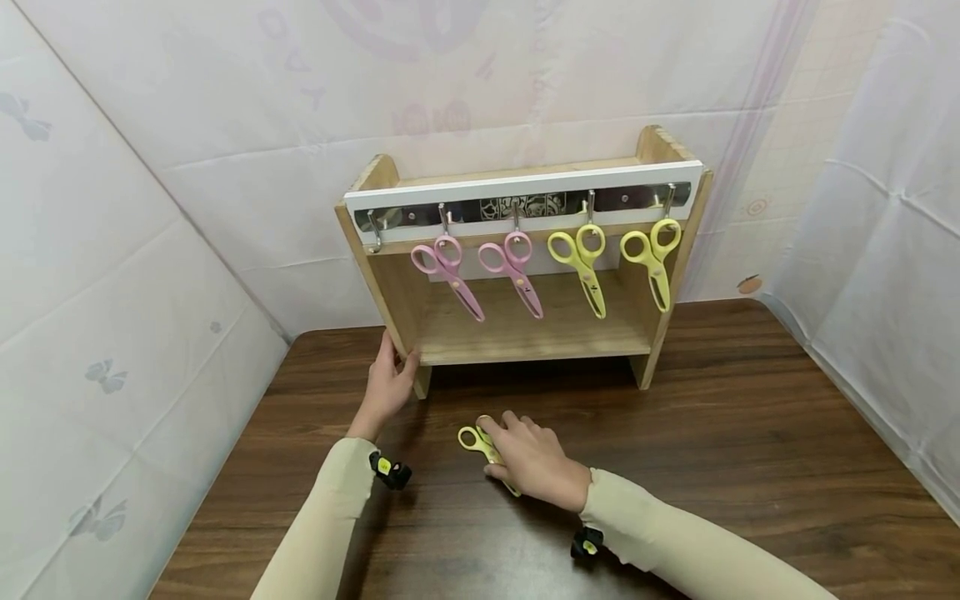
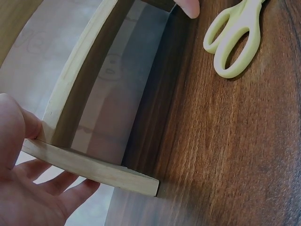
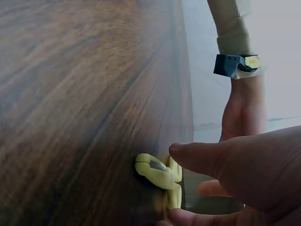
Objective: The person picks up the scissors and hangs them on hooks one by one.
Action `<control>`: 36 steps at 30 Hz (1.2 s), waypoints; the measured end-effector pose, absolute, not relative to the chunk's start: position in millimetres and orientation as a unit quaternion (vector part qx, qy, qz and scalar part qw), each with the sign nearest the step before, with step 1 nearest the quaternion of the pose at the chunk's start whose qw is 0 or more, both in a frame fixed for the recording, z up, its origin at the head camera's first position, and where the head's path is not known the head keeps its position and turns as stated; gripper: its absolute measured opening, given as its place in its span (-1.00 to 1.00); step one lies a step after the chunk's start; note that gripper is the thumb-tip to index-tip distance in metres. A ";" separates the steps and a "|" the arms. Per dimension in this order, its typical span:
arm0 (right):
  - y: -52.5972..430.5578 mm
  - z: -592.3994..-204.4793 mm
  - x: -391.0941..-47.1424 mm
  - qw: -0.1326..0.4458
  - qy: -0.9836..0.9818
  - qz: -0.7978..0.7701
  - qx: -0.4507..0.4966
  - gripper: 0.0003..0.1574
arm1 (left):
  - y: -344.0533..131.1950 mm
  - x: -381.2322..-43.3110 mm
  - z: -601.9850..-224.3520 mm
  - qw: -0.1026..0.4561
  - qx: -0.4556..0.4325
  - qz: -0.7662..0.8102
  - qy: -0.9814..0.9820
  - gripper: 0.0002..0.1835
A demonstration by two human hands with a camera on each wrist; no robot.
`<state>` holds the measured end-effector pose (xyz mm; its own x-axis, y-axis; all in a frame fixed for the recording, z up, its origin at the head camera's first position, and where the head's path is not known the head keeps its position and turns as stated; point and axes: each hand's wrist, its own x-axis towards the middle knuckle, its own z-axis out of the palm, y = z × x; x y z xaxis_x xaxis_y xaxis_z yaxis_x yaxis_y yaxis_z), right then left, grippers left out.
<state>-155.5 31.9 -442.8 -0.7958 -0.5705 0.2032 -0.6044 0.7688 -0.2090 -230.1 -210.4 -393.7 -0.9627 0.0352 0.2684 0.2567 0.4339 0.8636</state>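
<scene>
On the left, my left hand [image 1: 386, 390] grips the lower left side panel of a wooden rack [image 1: 525, 329], its thumb at the inner side and its fingers behind. A pair of yellow scissors [image 1: 491, 454] lies on the table in front of the rack. Over these scissors is my right hand [image 1: 536, 460], fingers reaching past the handle loops. In the right wrist view, thumb and fingers are spread around the yellow scissors [image 3: 160, 178], the thumb tip just off them. Both handle loops [image 2: 254, 35] show uncovered in the left wrist view.
A metal hook strip [image 1: 465, 210] runs along the rack's white front rail. Two pink scissors [image 1: 453, 275] and two yellow scissors [image 1: 583, 260] hang from it. Its leftmost hook [image 1: 375, 237] is bare. The dark wooden table [image 1: 750, 417] meets pale curtains [image 1: 150, 250] at the back and sides.
</scene>
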 end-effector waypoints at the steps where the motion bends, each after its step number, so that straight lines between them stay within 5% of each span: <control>1: 31.5 -443.7 -155.3 0.065 -0.938 0.134 0.313 -0.31 | -209.4 -227.8 -390.7 0.106 -0.089 -0.523 -0.841 -0.42; 15: 28.3 -453.7 -149.6 0.094 -0.935 0.135 0.314 -0.52 | -209.7 -226.5 -387.3 0.105 -0.090 -0.510 -0.849 -0.41; 24: 27.2 -455.2 -148.6 0.101 -0.932 0.141 0.318 -0.62 | -222.5 -250.2 -418.3 0.116 -0.094 -0.516 -0.844 -0.38; 36: 28.6 -456.8 -147.8 0.094 -0.931 0.155 0.317 -0.62 | -222.0 -248.9 -418.8 0.116 -0.084 -0.513 -0.847 -0.41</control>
